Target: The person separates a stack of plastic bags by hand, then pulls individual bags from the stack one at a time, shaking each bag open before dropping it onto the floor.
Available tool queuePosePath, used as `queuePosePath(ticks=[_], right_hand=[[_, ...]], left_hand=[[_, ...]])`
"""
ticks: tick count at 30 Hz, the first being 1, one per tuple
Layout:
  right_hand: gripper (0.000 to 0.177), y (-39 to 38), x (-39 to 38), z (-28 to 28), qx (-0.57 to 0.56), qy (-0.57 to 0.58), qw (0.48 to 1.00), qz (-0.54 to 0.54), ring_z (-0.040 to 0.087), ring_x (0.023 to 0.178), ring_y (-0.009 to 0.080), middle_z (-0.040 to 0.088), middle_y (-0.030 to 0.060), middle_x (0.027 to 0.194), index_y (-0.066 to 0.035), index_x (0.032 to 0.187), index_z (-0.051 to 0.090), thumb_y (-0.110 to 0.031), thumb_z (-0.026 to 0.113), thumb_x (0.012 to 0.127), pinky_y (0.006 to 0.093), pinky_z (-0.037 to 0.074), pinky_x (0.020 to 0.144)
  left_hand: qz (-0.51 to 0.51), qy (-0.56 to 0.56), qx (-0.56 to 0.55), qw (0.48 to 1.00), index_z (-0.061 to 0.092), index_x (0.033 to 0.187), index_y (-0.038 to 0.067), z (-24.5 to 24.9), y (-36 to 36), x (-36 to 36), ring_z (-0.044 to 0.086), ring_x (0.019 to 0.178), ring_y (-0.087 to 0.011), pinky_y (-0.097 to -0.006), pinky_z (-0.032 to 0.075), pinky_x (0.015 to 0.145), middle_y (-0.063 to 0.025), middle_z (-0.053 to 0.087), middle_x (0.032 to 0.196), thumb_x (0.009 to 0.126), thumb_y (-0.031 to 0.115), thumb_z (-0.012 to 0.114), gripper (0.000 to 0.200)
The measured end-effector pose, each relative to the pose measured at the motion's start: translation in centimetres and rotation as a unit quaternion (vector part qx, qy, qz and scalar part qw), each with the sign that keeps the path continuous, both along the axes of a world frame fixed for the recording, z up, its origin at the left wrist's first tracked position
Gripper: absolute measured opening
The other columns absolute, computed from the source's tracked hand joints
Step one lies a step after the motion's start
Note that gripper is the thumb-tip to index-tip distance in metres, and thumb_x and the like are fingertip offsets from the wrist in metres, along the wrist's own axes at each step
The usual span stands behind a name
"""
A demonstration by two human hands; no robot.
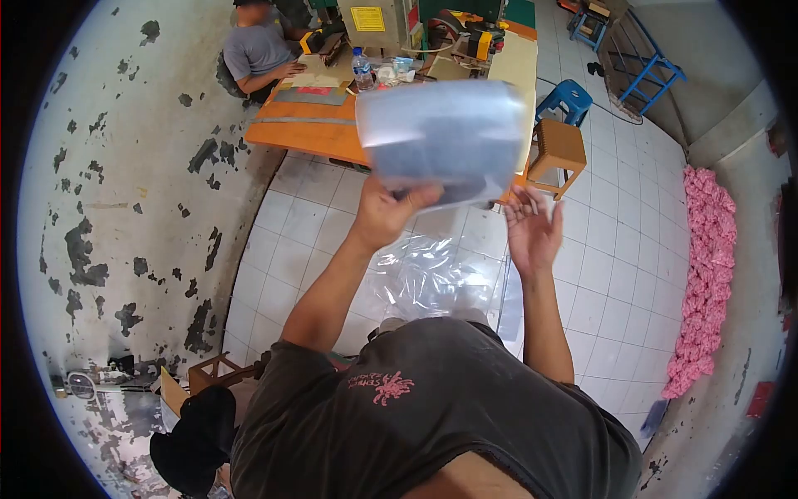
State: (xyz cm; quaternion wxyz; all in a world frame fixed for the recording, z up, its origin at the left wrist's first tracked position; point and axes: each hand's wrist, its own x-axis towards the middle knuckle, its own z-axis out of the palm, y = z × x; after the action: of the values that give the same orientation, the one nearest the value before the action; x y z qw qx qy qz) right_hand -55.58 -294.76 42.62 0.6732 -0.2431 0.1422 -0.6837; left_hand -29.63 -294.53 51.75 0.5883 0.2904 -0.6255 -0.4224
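My left hand [386, 212] grips the lower left edge of a flat, shiny, plastic-looking packet [440, 137], its thumb lying over the front. The packet is pale and silvery on top and dark grey-blue lower down, smeared by motion. What is inside it I cannot make out. Just below the packet's lower right corner, my right hand [534, 229] is open, palm up with fingers spread, holding nothing. Beneath both hands, crumpled clear plastic [428, 274] lies on the tiled floor by my feet.
An orange-edged worktable [307, 133] stands ahead, with a water bottle [362, 71] and machines on it. Another person [262, 54] sits at its left. Brown [559, 150] and blue stools [568, 101] stand to the right. A pink bundle [705, 274] lies along the right wall.
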Motion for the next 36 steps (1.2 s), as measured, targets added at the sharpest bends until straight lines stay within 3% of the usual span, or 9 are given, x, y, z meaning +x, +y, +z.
queuePosePath(ticks=[3,13,15,20,23,27,30,32,36], right_hand=[[0.065,-1.4,2.0,-1.8,0.217,-0.039,0.971,0.092,0.056,0.112,0.0275,0.063,0.0133,0.111,-0.003,0.118,0.06,-0.061,0.05,0.092,0.0423,0.046,0.096],[0.042,-5.0,4.8,-1.0,0.209,0.142,0.908,0.334,0.066,0.094,0.024,0.067,0.011,0.106,0.0,0.118,0.059,-0.018,0.074,0.083,0.036,0.054,0.086],[0.044,-5.1,5.6,2.4,0.158,0.211,0.939,0.223,0.065,0.097,0.0217,0.066,0.0103,0.108,0.002,0.119,0.056,-0.02,0.073,0.084,0.0342,0.052,0.088],[0.051,-5.8,2.9,8.5,-0.009,0.254,0.961,0.106,0.064,0.099,0.0223,0.063,0.0116,0.112,-0.001,0.125,0.05,-0.013,0.074,0.082,0.0338,0.051,0.089],[0.06,-3.6,2.8,8.5,-0.122,0.195,0.971,0.071,0.063,0.099,0.023,0.062,0.0132,0.114,-0.001,0.128,0.047,-0.007,0.077,0.077,0.0359,0.052,0.089],[0.05,0.0,1.6,4.0,-0.106,0.4,0.91,0.029,0.058,0.103,0.0218,0.062,0.0079,0.112,-0.002,0.122,0.054,-0.018,0.076,0.079,0.0368,0.046,0.092],[0.04,1.4,2.2,4.3,-0.359,0.371,0.853,-0.077,0.067,0.088,0.0249,0.066,0.0136,0.104,-0.002,0.107,0.062,-0.006,0.08,0.071,0.0359,0.053,0.077],[0.033,2.8,2.1,5.1,-0.382,0.373,0.846,0.015,0.066,0.084,0.0256,0.067,0.0137,0.097,-0.002,0.098,0.064,-0.008,0.081,0.069,0.0355,0.051,0.073],[0.024,4.5,1.8,5.9,-0.413,0.367,0.821,0.145,0.066,0.079,0.0266,0.068,0.0139,0.088,-0.002,0.084,0.067,-0.01,0.083,0.067,0.035,0.049,0.067]], left_hand=[[-0.05,0.074,0.113,0.99,0.07,0.097,0.002,0.4,3.8,-1.0,0.065,0.085,-0.0165,-0.0302,0.05,0.079,-0.0054,0.071,0.095,0.082,0.003,0.073,0.015],[-0.225,-0.315,-0.068,0.919,0.068,0.095,0.005,-4.6,7.1,-0.4,0.064,0.075,-0.0315,-0.0389,0.052,0.07,-0.0125,0.065,0.083,0.071,0.003,0.072,0.024],[-0.219,-0.359,-0.057,0.906,0.067,0.1,0.007,-4.2,7.2,0.2,0.065,0.084,-0.0311,-0.0405,0.052,0.08,-0.0127,0.067,0.091,0.075,0.011,0.073,0.026],[-0.037,0.239,0.039,0.969,0.059,0.108,-0.002,-6.5,7.2,3.0,0.06,0.106,-0.0264,-0.0425,0.043,0.099,-0.0138,0.066,0.108,0.092,0.04,0.063,0.044],[0.261,0.265,0.21,0.904,0.056,0.113,-0.001,-10.4,5.4,4.0,0.059,0.108,-0.0255,-0.04,0.042,0.1,-0.0148,0.064,0.112,0.095,0.05,0.054,0.053],[-0.006,0.376,0.347,0.86,0.055,0.121,-0.001,-11.3,3.5,2.9,0.055,0.113,-0.0243,-0.0362,0.038,0.104,-0.016,0.061,0.117,0.096,0.061,0.04,0.069],[-0.009,0.272,0.336,0.902,0.051,0.127,-0.004,-1.3,5.3,0.5,0.056,0.115,-0.0255,-0.0379,0.041,0.102,-0.0167,0.06,0.12,0.093,0.068,0.039,0.08],[-0.223,0.408,0.468,0.751,0.049,0.131,-0.003,-1.9,3.4,1.3,0.056,0.116,-0.0262,-0.0401,0.044,0.099,-0.0177,0.058,0.125,0.092,0.064,0.048,0.078],[-0.133,0.25,0.561,0.778,0.052,0.129,0.001,-3.0,2.6,-0.1,0.059,0.11,-0.0257,-0.0408,0.047,0.096,-0.0168,0.059,0.121,0.09,0.034,0.063,0.053]])
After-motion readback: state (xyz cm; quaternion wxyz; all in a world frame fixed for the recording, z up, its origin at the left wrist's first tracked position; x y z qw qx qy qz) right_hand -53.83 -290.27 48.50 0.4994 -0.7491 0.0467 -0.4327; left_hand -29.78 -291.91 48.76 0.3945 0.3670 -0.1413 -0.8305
